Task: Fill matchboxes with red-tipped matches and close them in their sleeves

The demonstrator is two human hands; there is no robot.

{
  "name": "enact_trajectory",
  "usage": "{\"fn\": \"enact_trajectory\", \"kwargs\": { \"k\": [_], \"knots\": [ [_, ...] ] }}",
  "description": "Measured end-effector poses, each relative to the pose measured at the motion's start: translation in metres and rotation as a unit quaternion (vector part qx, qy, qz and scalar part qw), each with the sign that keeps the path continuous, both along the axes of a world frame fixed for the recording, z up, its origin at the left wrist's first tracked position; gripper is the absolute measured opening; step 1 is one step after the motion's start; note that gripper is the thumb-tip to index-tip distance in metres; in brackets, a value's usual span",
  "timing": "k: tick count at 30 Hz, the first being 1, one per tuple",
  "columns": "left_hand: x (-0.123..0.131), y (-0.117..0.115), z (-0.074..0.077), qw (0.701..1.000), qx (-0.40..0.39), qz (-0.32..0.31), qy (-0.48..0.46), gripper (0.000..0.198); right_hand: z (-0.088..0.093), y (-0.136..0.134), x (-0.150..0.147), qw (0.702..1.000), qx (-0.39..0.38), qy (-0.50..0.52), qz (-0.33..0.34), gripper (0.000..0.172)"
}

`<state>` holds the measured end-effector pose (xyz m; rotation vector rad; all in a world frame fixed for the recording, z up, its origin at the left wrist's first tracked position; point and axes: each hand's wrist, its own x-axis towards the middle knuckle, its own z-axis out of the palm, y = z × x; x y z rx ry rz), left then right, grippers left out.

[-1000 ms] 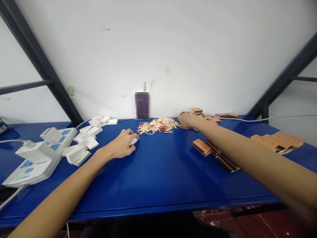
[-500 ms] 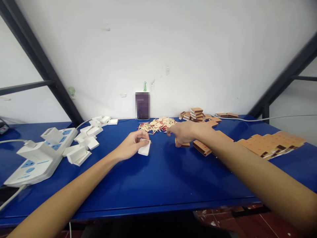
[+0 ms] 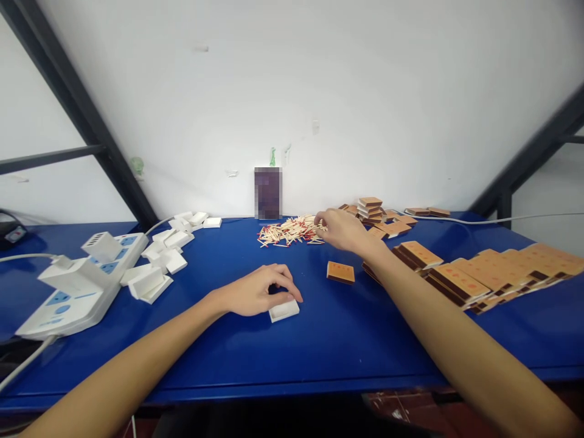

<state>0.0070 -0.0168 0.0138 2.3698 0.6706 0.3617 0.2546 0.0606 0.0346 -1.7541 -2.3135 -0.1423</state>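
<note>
My left hand (image 3: 260,292) has its thumb and fingers curled on a small white matchbox tray (image 3: 285,312), which lies open side up on the blue table. At the right edge of a loose pile of red-tipped matches (image 3: 289,231), the bent fingers of my right hand (image 3: 341,229) reach down among the sticks. What lies between those fingertips is hidden. A single orange-brown matchbox sleeve (image 3: 340,272) rests on the table, just below the right hand and apart from it.
More white trays (image 3: 171,243) lie heaped on the left beside a white power strip (image 3: 86,289) with plugs and cables. Orange-brown sleeves (image 3: 497,271) are spread in rows at right, and a small stack of sleeves (image 3: 369,208) stands behind. A pixelated dark panel (image 3: 268,193) leans on the wall.
My left hand has brought the white tray nearer and to the right, and it now lies lower on the table. My right hand has moved away from the single sleeve to the match pile.
</note>
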Motion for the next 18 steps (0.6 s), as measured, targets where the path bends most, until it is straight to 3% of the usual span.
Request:
{"fn": "enact_trajectory", "kwargs": {
  "k": [5, 10, 18],
  "knots": [
    [0.002, -0.001, -0.003, 0.999, -0.024, 0.039, -0.027, 0.03, -0.017, 0.009, 0.008, 0.997, -0.048, -0.022, 0.058, 0.035],
    [0.0, 0.004, -0.009, 0.992, -0.029, 0.093, -0.082, 0.03, -0.019, 0.007, 0.0, 0.994, -0.06, -0.026, 0.086, 0.022],
    [-0.015, 0.028, -0.015, 0.971, 0.086, 0.208, -0.082, 0.03, -0.011, -0.033, -0.032, 0.975, -0.112, 0.02, 0.193, 0.018]
  ]
}}
